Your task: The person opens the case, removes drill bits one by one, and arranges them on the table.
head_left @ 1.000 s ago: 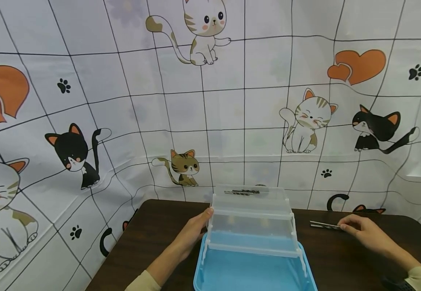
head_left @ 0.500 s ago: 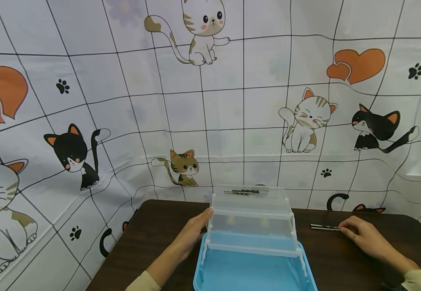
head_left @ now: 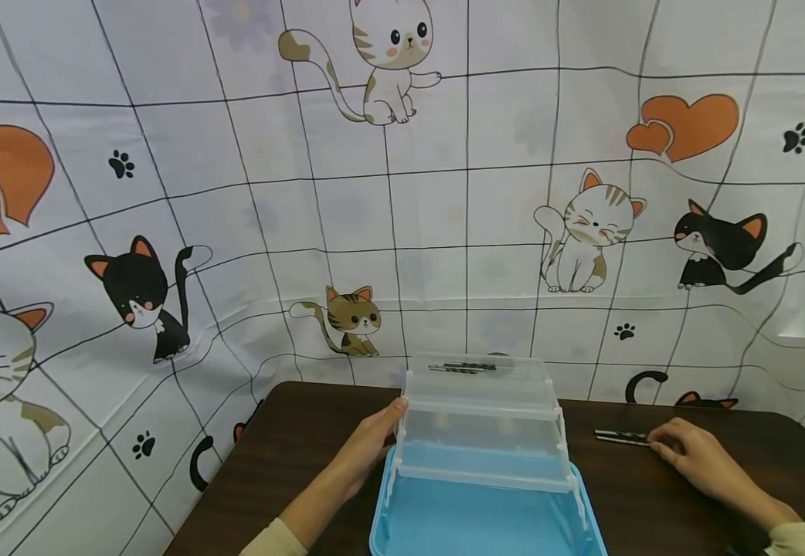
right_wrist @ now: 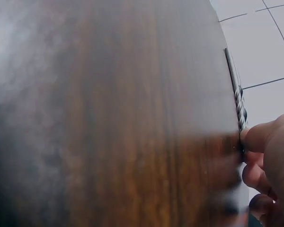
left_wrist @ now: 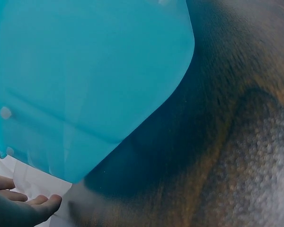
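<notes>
A blue plastic box point(head_left: 479, 525) stands on the table with its translucent tiered trays point(head_left: 479, 428) raised and folded back. My left hand point(head_left: 369, 444) grips the left edge of these trays; the left wrist view shows its thumb and fingers point(left_wrist: 49, 204) at the translucent plastic. Several drill bits point(head_left: 463, 367) lie together in the top tray. To the right of the box, my right hand point(head_left: 691, 455) pinches the ends of metal drill bits point(head_left: 618, 437) low over the table. Their smooth shanks point left, and the fingers cover the far ends. A spiral flute shows on the drill bit point(right_wrist: 240, 101) in the right wrist view.
The dark wooden table point(head_left: 284, 448) ends at a back edge close to a white sheet point(head_left: 423, 216) printed with cats, hearts and grid lines. The box's lower compartment opens toward the table's front, and the raised trays stand near the back edge.
The right hand has shifted slightly right and down, and the drill bits in it lie lower against the table. The left hand and box have stayed in place.
</notes>
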The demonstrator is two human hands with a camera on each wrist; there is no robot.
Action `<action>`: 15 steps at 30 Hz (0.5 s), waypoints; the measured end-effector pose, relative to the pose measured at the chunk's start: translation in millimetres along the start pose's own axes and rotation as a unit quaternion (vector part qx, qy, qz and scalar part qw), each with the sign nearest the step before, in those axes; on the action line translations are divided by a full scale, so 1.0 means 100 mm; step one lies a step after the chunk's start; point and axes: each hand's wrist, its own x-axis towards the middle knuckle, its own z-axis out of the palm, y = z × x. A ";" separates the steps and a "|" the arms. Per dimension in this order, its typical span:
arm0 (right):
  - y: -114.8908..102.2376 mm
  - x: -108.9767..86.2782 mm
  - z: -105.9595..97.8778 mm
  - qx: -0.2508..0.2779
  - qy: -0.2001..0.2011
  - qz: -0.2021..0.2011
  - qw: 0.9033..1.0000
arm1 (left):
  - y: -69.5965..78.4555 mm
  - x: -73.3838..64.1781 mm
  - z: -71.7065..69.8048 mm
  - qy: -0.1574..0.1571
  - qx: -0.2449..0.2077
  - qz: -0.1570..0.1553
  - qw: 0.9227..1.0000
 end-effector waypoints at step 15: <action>-0.47 0.49 -0.15 0.049 0.024 0.020 0.998 | -0.02 0.01 -0.03 0.000 0.001 0.004 1.000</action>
